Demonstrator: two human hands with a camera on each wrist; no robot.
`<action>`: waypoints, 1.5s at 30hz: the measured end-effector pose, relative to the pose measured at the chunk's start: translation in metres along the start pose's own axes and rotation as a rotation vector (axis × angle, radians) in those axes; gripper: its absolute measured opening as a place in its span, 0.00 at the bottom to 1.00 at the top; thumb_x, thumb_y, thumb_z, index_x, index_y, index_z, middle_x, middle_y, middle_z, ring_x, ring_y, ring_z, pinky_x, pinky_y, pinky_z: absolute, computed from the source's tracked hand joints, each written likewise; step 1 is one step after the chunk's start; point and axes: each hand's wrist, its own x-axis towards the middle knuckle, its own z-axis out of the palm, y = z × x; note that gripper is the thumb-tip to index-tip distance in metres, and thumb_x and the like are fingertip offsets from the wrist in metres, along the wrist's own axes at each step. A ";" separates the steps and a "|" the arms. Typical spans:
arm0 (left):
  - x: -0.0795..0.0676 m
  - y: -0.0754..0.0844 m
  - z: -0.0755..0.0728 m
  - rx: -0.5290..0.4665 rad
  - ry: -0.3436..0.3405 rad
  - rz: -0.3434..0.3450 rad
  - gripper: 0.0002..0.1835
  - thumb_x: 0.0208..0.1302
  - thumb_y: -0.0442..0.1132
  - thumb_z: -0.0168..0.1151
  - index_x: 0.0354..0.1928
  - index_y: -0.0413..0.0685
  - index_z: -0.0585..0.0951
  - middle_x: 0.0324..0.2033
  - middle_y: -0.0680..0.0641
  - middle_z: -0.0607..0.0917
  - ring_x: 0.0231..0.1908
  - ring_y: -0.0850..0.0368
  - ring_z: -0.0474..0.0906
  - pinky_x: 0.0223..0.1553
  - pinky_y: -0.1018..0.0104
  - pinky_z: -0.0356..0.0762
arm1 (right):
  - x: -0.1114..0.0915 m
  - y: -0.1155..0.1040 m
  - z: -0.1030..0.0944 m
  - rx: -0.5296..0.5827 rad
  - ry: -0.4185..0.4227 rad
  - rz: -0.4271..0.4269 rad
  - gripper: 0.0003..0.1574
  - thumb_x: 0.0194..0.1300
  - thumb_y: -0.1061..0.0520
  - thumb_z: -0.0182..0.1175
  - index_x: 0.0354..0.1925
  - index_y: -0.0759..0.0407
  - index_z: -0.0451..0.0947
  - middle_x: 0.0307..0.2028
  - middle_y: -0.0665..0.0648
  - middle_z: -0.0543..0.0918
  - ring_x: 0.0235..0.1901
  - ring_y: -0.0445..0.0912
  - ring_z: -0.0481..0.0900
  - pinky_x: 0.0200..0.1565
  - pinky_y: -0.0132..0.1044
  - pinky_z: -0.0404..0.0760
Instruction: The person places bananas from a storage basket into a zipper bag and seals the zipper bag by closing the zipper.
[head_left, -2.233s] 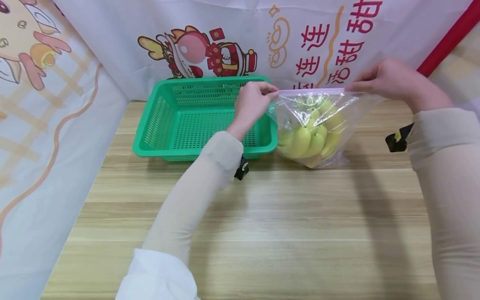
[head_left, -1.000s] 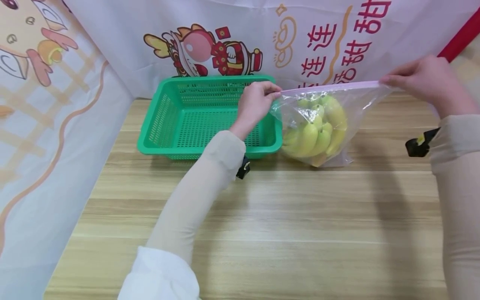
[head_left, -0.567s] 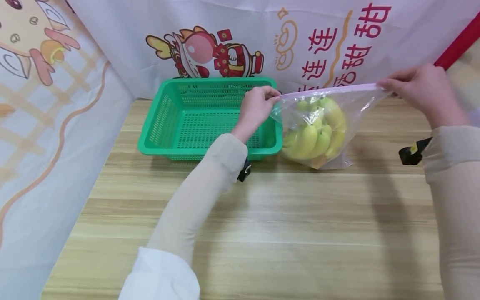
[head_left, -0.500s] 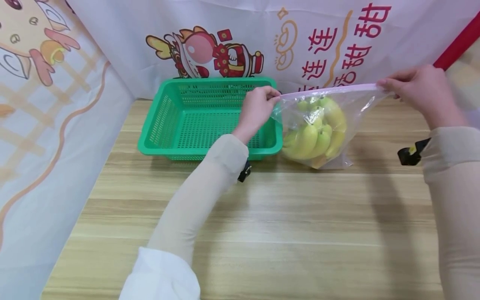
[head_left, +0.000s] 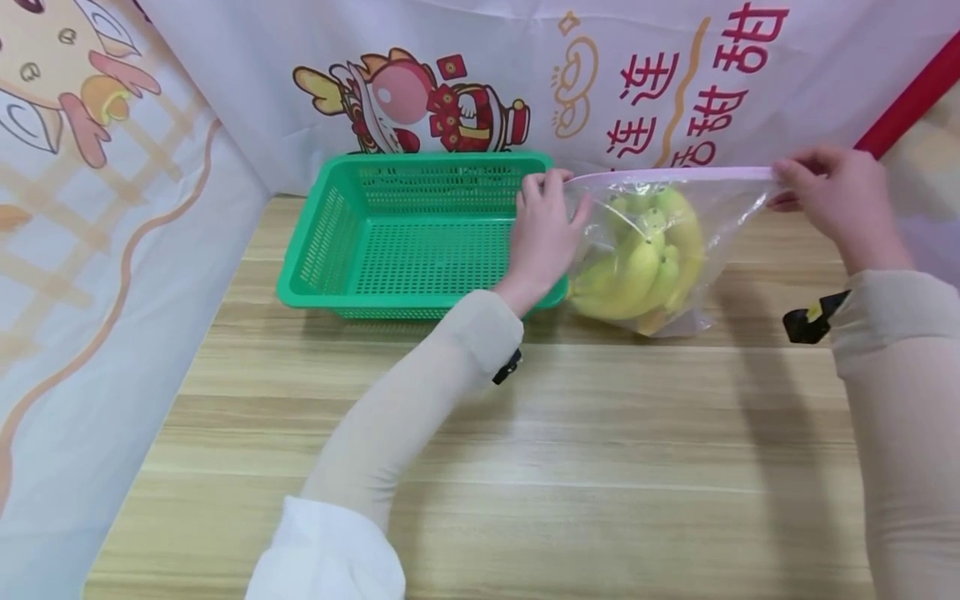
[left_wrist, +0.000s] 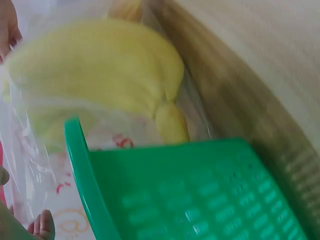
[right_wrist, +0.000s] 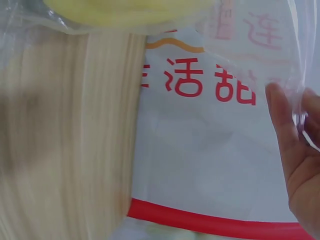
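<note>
A clear zip bag [head_left: 727, 225] with a pink seal strip stands upright on the table at the right of the basket. Inside it sits a bunch of yellow bananas [head_left: 645, 271], also large in the left wrist view. My left hand [head_left: 543, 233] is at the bag's left top corner, thumb and fingers spread apart, the thumb overlapping the bag's front. With thumb and fingers, my right hand [head_left: 843, 196] pinches the right end of the strip. In the right wrist view the plastic runs between that hand's thumb [right_wrist: 282, 117] and fingers.
The green perforated basket [head_left: 420, 302] stands left of the bag, its right end behind my left hand. A printed white cloth [head_left: 247, 92] hangs behind and at the left. The wooden table [head_left: 600, 467] extends toward me.
Earlier my left hand pinched the left end of the strip; it has since spread its fingers and moved slightly right. Over two seconds my right hand has shifted right along the strip.
</note>
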 end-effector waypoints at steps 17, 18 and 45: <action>-0.031 0.021 0.043 -0.225 -0.229 -0.013 0.48 0.65 0.61 0.54 0.76 0.54 0.40 0.74 0.38 0.30 0.74 0.41 0.46 0.62 0.52 0.71 | 0.001 0.017 0.013 0.271 0.126 0.039 0.04 0.69 0.53 0.51 0.36 0.45 0.73 0.30 0.41 0.73 0.23 0.28 0.77 0.25 0.17 0.77; -0.032 0.021 0.045 -0.202 -0.258 -0.004 0.48 0.64 0.62 0.54 0.76 0.55 0.41 0.75 0.38 0.33 0.74 0.42 0.46 0.63 0.52 0.70 | 0.002 0.018 0.014 0.248 0.133 0.045 0.03 0.69 0.53 0.50 0.37 0.46 0.72 0.31 0.41 0.73 0.23 0.28 0.77 0.26 0.17 0.77; -0.038 0.002 0.079 -0.085 -0.300 -0.020 0.54 0.62 0.49 0.62 0.75 0.51 0.33 0.74 0.35 0.44 0.71 0.38 0.55 0.67 0.50 0.64 | -0.012 0.061 0.087 0.186 0.045 -0.120 0.36 0.72 0.43 0.42 0.66 0.59 0.42 0.72 0.67 0.41 0.74 0.58 0.49 0.73 0.48 0.55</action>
